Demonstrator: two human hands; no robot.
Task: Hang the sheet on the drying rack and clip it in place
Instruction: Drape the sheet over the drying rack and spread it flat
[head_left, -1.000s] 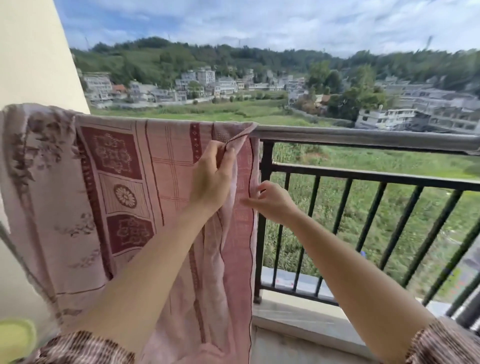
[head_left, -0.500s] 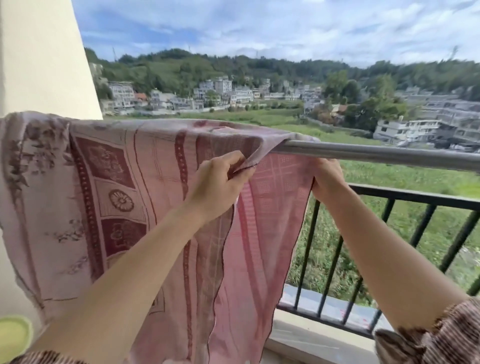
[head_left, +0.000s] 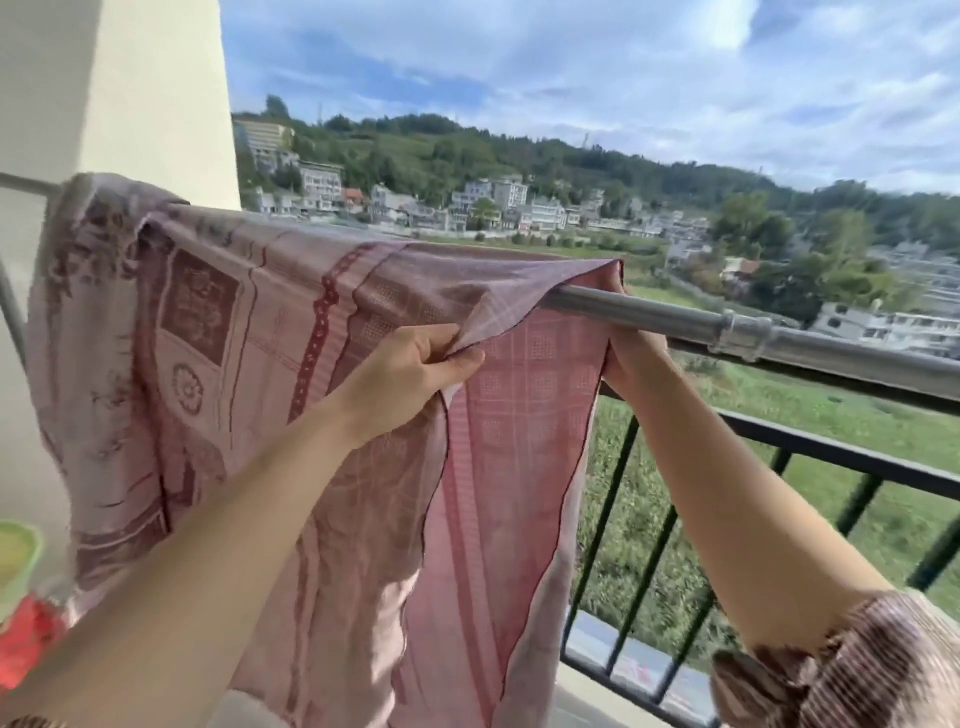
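A pink sheet (head_left: 218, 332) with dark red patterns hangs over a round metal rail (head_left: 675, 319) that runs across the balcony. My left hand (head_left: 410, 364) pinches a fold of the sheet's near layer just below the rail. My right hand (head_left: 631, 358) is under the rail at the sheet's right edge, fingers hidden behind the cloth, gripping that edge. The sheet's corner (head_left: 608, 273) lies over the rail. No clip is in view.
A black barred railing (head_left: 779, 441) stands below the metal rail, with fields and houses beyond. A cream wall pillar (head_left: 156, 104) rises at the left. A green tub (head_left: 18, 561) and something red (head_left: 26, 639) sit at the lower left.
The sheet has been drawn further right along the rail. My right hand moved from in front of the bars up to the rail and took the sheet's right edge. The view tilted up.
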